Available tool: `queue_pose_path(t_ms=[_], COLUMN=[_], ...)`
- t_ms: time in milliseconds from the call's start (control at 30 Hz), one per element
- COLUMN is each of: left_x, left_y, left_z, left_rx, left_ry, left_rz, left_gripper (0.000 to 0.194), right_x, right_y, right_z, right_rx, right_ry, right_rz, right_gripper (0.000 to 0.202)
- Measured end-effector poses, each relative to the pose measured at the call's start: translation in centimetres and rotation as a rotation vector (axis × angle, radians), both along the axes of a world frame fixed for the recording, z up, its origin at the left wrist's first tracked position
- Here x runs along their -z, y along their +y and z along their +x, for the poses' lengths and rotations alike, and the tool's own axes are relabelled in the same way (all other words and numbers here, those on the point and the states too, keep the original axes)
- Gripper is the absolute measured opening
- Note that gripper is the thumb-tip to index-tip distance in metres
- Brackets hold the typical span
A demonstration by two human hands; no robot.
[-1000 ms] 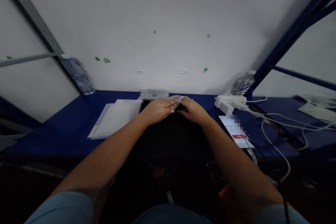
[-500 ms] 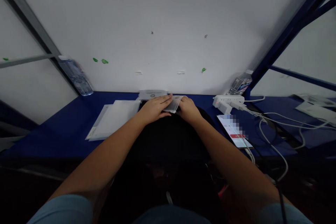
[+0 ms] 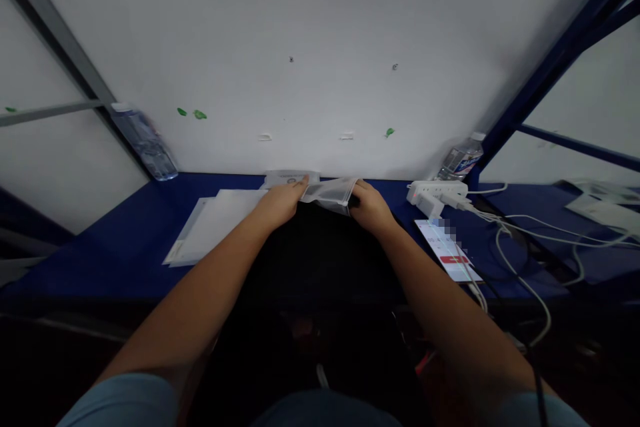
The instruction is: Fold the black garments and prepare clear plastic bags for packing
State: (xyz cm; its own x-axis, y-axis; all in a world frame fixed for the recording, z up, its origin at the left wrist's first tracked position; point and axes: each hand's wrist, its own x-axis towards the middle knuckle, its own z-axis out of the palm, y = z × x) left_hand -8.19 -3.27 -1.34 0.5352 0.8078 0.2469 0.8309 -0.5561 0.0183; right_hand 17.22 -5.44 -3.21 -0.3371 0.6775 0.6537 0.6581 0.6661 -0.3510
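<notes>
The small bag (image 3: pixel 327 192) pinched between the left hand (image 3: pixel 280 203) and right hand (image 3: pixel 369 207) looked like thin clear plastic, glossy and crinkled, over a matt black cloth-like mass (image 3: pixel 320 260). The table (image 3: pixel 120 240) had a smooth, matt blue top, and the stacked sheets (image 3: pixel 215 223) looked like flat white paper. The bottle (image 3: pixel 145 141) was clear plastic; the power strip (image 3: pixel 437 192) was smooth white plastic and the phone (image 3: pixel 447 250) had a glossy screen.

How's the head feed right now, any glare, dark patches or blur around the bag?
Head view: the white wall is evenly lit with no glare; the lap area is nearly black; the clear bag is soft, its contents unreadable; the frame posts bow from wide-angle distortion.
</notes>
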Motion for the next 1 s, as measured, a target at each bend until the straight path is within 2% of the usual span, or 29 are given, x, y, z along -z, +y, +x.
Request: queue_pose_path(t_ms=[133, 200, 300, 433, 500, 600, 667, 833, 1000], left_x=[0.0, 0.1, 0.5, 0.6, 0.3, -0.1, -0.1, 0.1, -1.1], left_y=[0.3, 0.7, 1.6, 2.2, 1.9, 1.2, 0.9, 1.2, 1.1], left_z=[-0.4, -0.9, -1.9, -3.0, -3.0, -2.3, -1.9, -2.1, -3.9], left_rx=[-0.033, -0.050, -0.068, -0.077, -0.031, 0.106, 0.126, 0.025, -0.067], left_ry=[-0.020, -0.051, -0.102, -0.167, -0.155, -0.117, -0.118, -0.152, -0.129], left_rz=[0.005, 0.032, 0.092, 0.153, 0.147, 0.122, 0.105, 0.080, 0.116], left_gripper=[0.074, 0.075, 0.075, 0.070, 0.065, 0.061, 0.059, 0.058, 0.067], right_x=[-0.3, -0.4, -0.1, 0.4, 0.6, 0.7, 0.6, 0.3, 0.1], right_y=[-0.3, -0.4, -0.3, 0.1, 0.2, 0.2, 0.1, 0.0, -0.1], right_z=[-0.1, -0.1, 0.4, 1.1, 1.2, 0.9, 0.7, 0.8, 1.0], right_rx=[-0.012, -0.048, -0.080, -0.076, -0.081, -0.101, -0.113, -0.152, -0.232], right_ry=[0.028, 0.053, 0.122, 0.167, 0.151, 0.121, 0.118, 0.156, 0.209], right_rz=[-0.026, -0.033, -0.037, -0.043, -0.039, -0.021, -0.015, -0.038, -0.093], right_gripper=[0.062, 0.053, 0.040, 0.037, 0.035, 0.034, 0.033, 0.027, 0.020])
